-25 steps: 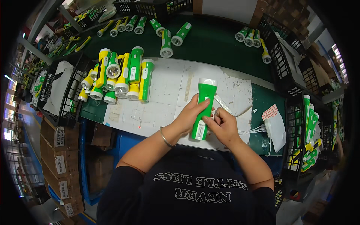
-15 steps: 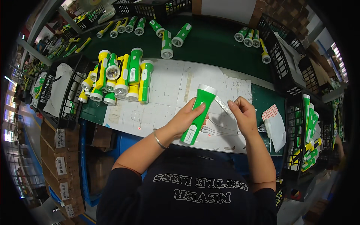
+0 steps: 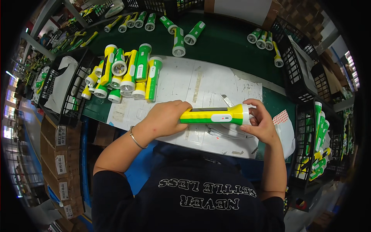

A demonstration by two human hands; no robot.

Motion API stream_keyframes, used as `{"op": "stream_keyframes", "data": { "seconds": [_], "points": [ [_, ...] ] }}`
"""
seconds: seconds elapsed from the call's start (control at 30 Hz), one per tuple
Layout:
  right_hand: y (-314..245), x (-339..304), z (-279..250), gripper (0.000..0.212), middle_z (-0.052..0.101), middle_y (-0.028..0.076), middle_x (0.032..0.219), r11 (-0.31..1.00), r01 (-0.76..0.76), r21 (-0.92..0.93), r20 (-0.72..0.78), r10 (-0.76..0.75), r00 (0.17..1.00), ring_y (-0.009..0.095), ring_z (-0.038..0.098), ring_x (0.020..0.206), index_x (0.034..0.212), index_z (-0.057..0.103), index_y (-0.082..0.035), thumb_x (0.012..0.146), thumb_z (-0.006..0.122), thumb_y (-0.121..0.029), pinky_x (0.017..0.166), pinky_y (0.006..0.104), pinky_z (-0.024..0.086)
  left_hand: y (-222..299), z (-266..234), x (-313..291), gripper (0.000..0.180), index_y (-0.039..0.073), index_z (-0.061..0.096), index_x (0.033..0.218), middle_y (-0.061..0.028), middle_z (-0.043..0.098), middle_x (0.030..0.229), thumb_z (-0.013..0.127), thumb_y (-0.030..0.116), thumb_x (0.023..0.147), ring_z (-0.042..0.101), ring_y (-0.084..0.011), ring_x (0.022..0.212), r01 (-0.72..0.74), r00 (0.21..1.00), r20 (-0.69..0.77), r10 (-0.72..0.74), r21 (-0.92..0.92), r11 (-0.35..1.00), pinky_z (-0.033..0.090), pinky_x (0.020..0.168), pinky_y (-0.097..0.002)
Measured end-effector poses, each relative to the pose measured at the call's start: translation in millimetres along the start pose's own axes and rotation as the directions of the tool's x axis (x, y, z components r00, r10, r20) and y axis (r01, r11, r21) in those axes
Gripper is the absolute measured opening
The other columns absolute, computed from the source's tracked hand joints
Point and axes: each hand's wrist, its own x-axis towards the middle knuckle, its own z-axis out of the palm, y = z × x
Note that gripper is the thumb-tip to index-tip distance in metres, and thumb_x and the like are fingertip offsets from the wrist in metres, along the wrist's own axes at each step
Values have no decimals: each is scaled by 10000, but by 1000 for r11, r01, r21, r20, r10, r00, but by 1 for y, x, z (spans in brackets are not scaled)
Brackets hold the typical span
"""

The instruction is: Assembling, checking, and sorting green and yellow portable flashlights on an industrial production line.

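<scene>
A yellow and green flashlight [image 3: 208,116] with a white head lies level between my hands, above the white work surface [image 3: 174,85]. My left hand [image 3: 168,118] is closed round its tail end. At the other end, the fingers of my right hand [image 3: 261,120] grip the white head ring. The side with a white switch plate faces me, and a dark panel runs along its upper edge. Under and behind the flashlight lie white cables [image 3: 228,133] and a narrow clear strip [image 3: 227,100], both partly hidden.
Left of my hands, several flashlights [image 3: 125,73] are piled up. More stand on the green belt [image 3: 224,50] beyond. Black crates [image 3: 79,77] flank the table; the right crate [image 3: 305,135] holds flashlights. A white sheet with red dots [image 3: 284,131] lies at the right edge.
The flashlight has turned from upright to level, and its yellow side now shows. My right hand has come onto its head; my left hand has shifted left and lower along the body.
</scene>
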Motion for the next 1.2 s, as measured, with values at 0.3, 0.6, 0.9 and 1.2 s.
{"op": "stream_keyframes", "data": {
  "seconds": [0.3,0.6,0.9,1.2],
  "points": [
    [46,35,46,498,605,50,926,998,10,64,-148,0,989,27,519,653,1160,472,-75,726,716,-68,544,168,400,3,41,28,592,-11,417,1195,-214,584,1043,660,308,760,598,-329,928,50,994,102,26,-680,731,460,817,-365],
    [61,33,55,164,646,46,796,964,49,-260,-200,-103,974,165,619,728,913,644,-39,815,633,-170,657,270,476,10,65,33,635,-7,359,1255,-185,553,1088,683,216,757,566,-269,996,151,979,13,-205,-722,675,445,853,-343],
    [35,22,31,138,640,65,821,984,-22,178,-125,45,991,83,588,736,906,605,36,838,626,-82,698,199,455,34,63,42,634,22,383,1256,-184,544,1103,700,192,734,557,-294,1024,101,974,-100,-203,-610,786,440,871,-351],
    [42,21,34,123,643,66,785,965,-41,258,-164,85,983,96,604,729,891,605,26,825,641,-71,711,203,464,41,70,41,617,50,384,1259,-186,536,1064,677,210,740,564,-340,958,84,952,-221,-212,-476,875,478,789,-395]
  ]
}}
